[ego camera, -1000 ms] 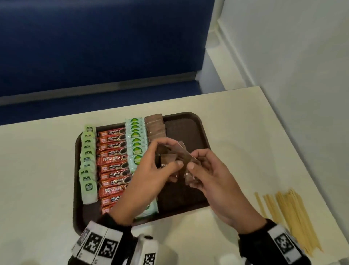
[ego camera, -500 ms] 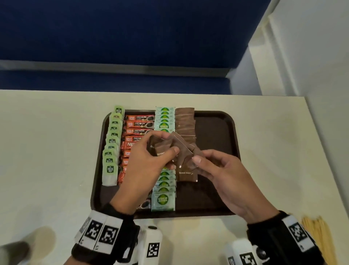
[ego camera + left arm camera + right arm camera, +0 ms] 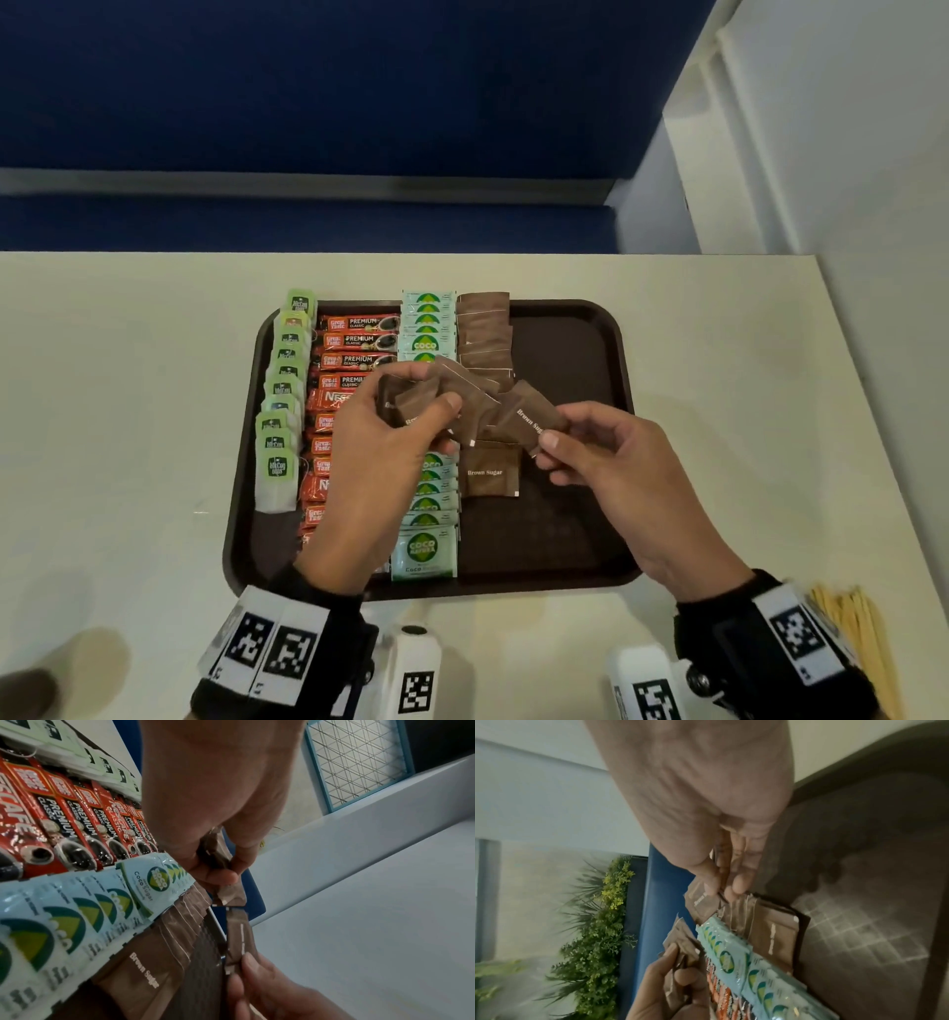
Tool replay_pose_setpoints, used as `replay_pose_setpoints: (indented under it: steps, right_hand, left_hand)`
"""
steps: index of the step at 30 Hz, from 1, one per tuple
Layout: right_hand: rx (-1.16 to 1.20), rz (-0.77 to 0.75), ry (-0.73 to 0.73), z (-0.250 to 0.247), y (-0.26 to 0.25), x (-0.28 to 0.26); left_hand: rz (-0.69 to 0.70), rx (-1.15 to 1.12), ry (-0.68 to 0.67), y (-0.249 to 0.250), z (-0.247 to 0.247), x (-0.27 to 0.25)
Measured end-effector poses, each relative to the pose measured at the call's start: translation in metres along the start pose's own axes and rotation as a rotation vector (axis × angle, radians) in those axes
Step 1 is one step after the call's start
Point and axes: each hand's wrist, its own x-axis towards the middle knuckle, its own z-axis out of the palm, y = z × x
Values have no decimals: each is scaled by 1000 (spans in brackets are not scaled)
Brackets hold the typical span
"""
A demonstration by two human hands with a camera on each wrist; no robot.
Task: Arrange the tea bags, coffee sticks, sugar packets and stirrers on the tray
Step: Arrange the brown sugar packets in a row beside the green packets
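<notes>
A dark brown tray [image 3: 570,360] on the table holds rows of green tea bags [image 3: 280,406], red coffee sticks [image 3: 357,342], pale blue coco sugar packets [image 3: 426,329] and brown sugar packets [image 3: 485,329]. Above the tray my left hand [image 3: 390,442] grips a fanned bunch of brown sugar packets [image 3: 452,395]. My right hand [image 3: 590,452] pinches one brown sugar packet [image 3: 529,419] by its corner, just right of the bunch. A single brown packet [image 3: 488,473] lies flat on the tray below them. In the left wrist view my fingers [image 3: 218,876] clamp the bunch [image 3: 226,894].
Wooden stirrers [image 3: 862,642] lie on the cream table [image 3: 128,411] at the lower right, off the tray. The tray's right half [image 3: 570,514] is bare. A blue bench [image 3: 308,103] runs behind the table, and a white wall [image 3: 847,205] stands on the right.
My right hand has drawn one brown sugar packet rightwards out of the bunch in my left hand. The view has swung left, so the tray sits centred.
</notes>
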Motion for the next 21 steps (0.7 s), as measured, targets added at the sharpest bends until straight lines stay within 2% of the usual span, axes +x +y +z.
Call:
replay_pose_setpoints:
  steps: [2, 5, 9, 15, 21]
  right_hand:
    - [-102, -6, 3, -5, 6, 0]
    - [-256, 2, -87, -7, 16, -2]
    - [-474, -69, -166, 1, 29, -9]
    - [-429, -152, -20, 24, 51, -11]
    - [-469, -210, 67, 37, 61, -8]
  left_hand:
    - [-17, -32, 33, 0, -4, 2]
    - [-9, -58, 62, 2, -11, 5]
    - [19, -56, 75, 4, -19, 7]
    - [33, -72, 73, 0, -27, 4]
    - [18, -52, 84, -5, -37, 0]
